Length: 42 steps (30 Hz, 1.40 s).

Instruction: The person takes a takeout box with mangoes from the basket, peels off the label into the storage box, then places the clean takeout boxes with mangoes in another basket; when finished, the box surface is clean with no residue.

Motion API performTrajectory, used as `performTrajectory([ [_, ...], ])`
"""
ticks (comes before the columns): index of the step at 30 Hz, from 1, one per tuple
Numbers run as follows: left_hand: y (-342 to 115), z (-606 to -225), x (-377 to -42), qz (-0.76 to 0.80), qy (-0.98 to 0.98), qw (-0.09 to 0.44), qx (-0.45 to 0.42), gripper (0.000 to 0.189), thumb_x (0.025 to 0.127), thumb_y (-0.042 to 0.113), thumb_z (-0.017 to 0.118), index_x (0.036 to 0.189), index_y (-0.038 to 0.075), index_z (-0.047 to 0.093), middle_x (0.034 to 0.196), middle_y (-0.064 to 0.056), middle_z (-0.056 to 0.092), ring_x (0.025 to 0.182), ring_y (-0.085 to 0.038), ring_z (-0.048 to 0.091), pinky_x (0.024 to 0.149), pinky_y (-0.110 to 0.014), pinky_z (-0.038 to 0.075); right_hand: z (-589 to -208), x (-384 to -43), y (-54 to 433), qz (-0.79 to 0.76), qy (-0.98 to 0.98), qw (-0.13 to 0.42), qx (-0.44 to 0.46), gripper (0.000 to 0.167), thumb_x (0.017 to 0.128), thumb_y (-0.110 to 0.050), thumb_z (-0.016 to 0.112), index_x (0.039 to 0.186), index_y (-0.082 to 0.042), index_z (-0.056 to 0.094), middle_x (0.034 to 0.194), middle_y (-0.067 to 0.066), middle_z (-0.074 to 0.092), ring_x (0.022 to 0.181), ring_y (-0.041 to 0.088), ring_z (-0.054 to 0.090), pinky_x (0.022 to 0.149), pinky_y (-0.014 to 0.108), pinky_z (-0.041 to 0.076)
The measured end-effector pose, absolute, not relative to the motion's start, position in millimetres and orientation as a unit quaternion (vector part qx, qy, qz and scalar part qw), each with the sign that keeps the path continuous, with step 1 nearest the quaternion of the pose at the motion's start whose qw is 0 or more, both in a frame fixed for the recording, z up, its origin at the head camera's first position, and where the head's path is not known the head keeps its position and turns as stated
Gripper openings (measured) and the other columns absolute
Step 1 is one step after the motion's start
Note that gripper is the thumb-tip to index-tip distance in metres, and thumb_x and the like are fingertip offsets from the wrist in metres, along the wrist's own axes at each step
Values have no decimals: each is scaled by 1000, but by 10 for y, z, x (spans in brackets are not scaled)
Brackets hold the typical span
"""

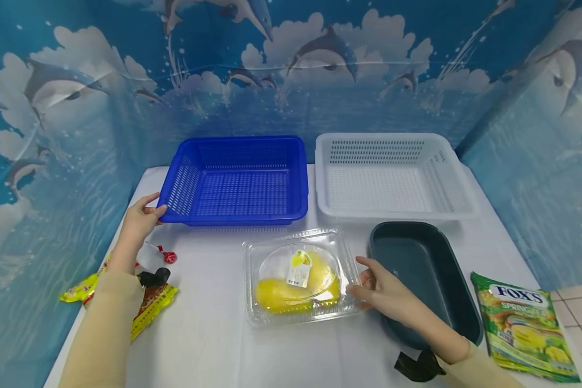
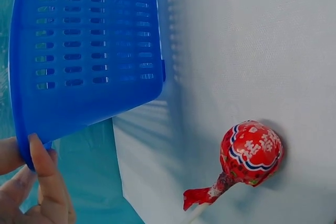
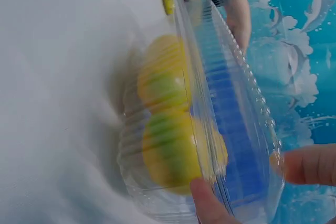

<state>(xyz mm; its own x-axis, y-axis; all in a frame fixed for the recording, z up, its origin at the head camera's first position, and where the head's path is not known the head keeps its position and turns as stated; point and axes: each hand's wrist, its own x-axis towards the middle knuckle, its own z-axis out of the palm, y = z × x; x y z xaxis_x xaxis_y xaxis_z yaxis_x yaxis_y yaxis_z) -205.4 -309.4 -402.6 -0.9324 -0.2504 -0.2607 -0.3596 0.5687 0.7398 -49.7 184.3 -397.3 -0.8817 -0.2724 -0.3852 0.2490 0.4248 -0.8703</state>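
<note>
At the blue basket's near left corner, my left hand pinches the rim between thumb and fingers; the left wrist view shows these fingers on the rim. My right hand holds the right edge of a clear plastic clamshell box. Inside lie yellow, mango-like fruits, and a white label sits on the lid. In the right wrist view one fingertip is at the base's rim and another at the lid's edge, with a gap between lid and base. A red-wrapped lollipop lies below the left hand.
A white basket stands at the back right. The dark green tub is partly behind my right forearm. A green FOX'S candy bag lies at far right. Yellow snack packets lie under my left forearm. A dolphin-print curtain encloses the table.
</note>
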Motion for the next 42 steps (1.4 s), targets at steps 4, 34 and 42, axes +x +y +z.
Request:
performTrajectory([
  [4, -3083, -4036, -2049, 419, 889, 52, -176, 58, 103, 32, 49, 156, 14, 31, 118, -18, 55, 73, -5, 64, 66, -11, 48, -4061, -542, 1796, -497, 839, 220, 0, 80, 91, -15, 69, 151, 8, 22, 98, 12, 52, 77, 20, 61, 68, 35, 60],
  [34, -1591, -4472, -818, 442, 888, 125, 35, 72, 91, 37, 70, 149, 7, 39, 133, -17, 54, 111, -29, 60, 90, -40, 55, -4024, -682, 1792, -385, 883, 268, -16, 82, 89, -33, 71, 145, 12, 31, 90, 6, 59, 69, 15, 60, 63, 31, 49],
  [42, -1516, -4518, -820, 462, 879, 118, 10, 71, 87, 31, 73, 146, 5, 42, 110, -12, 56, 91, -19, 52, 72, -29, 45, -4010, -692, 1798, -381, 884, 270, -22, 83, 88, -34, 72, 144, 12, 32, 88, 5, 59, 69, 14, 58, 63, 31, 48],
])
